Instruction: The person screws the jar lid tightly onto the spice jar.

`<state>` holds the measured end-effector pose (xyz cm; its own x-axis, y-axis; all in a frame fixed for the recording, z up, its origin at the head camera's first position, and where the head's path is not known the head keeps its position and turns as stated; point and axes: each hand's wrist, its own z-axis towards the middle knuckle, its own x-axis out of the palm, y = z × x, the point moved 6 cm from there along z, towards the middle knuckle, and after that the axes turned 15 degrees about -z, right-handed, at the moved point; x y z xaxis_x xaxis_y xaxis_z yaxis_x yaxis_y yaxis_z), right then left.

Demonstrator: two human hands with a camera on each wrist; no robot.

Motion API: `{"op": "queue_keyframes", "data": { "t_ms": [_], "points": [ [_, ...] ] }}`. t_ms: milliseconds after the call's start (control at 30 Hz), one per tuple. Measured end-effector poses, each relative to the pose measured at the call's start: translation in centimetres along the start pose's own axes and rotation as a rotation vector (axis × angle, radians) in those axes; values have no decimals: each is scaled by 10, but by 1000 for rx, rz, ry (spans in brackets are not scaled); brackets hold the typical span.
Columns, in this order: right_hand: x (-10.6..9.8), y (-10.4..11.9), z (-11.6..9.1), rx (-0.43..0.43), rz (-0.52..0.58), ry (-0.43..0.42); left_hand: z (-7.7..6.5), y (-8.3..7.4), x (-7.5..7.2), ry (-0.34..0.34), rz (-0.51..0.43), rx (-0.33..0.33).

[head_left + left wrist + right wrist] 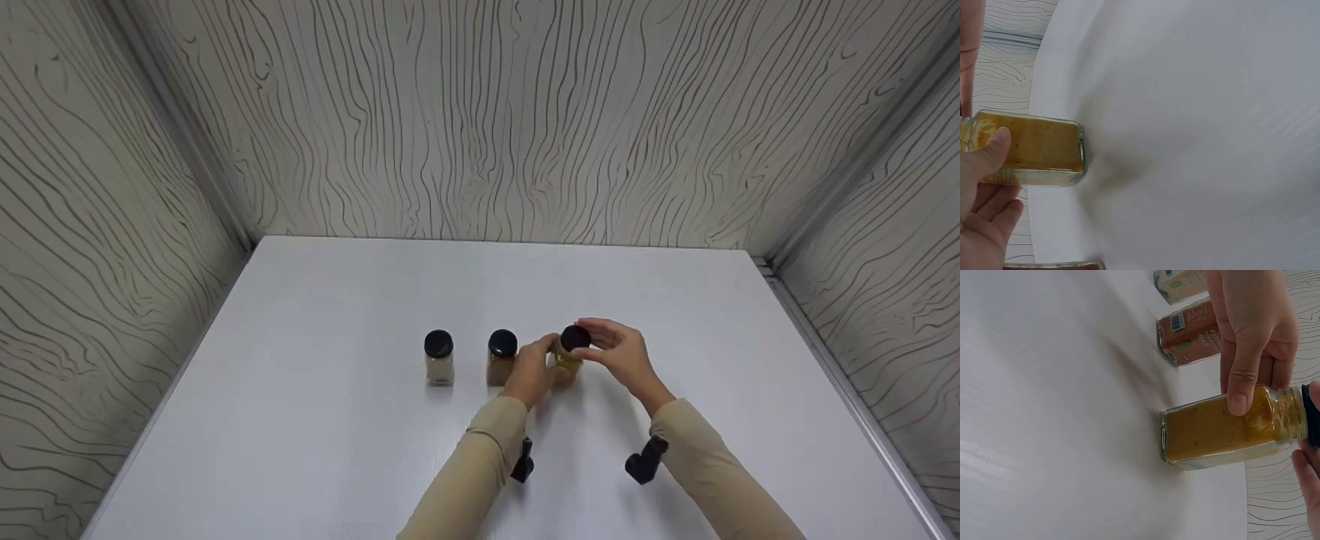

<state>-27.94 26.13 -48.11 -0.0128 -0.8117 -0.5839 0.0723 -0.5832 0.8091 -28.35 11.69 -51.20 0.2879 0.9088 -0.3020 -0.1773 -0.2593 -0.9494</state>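
A square glass spice jar of yellow-brown powder [1202, 430] stands upright at the right end of a row of jars. My left hand [531, 371] grips its body from the left, thumb across the near face. Around the jar's black cap [575, 337] are the fingers and thumb of my right hand [621, 356], pinching it from the right. Glass screw threads show just below the cap in the right wrist view. Close beside my left hand is a jar of reddish-brown powder [1190, 334], labelled as pepper, with its black cap on.
Farther left stands a jar of pale powder [439, 369], also black-capped. All the jars are on a white table [315, 420], enclosed by wood-grain patterned walls [480, 127]. A black wrist camera [645, 459] hangs by the right sleeve.
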Motion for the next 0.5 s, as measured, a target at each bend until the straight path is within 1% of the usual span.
{"op": "queue_keyframes", "data": {
  "t_ms": [100,200,300,433,500],
  "points": [
    [1,0,1,18,-12,17,-1,-2,-1,-3,8,31],
    [3,0,1,13,-28,35,-1,-3,-2,-9,16,58],
    [4,3,0,-3,-25,44,0,-3,-2,-13,14,58],
    [4,6,0,-18,-26,51,0,-2,-1,-10,6,41],
    [4,7,1,-27,-42,55,0,-2,-1,-12,10,51]
  ]
}}
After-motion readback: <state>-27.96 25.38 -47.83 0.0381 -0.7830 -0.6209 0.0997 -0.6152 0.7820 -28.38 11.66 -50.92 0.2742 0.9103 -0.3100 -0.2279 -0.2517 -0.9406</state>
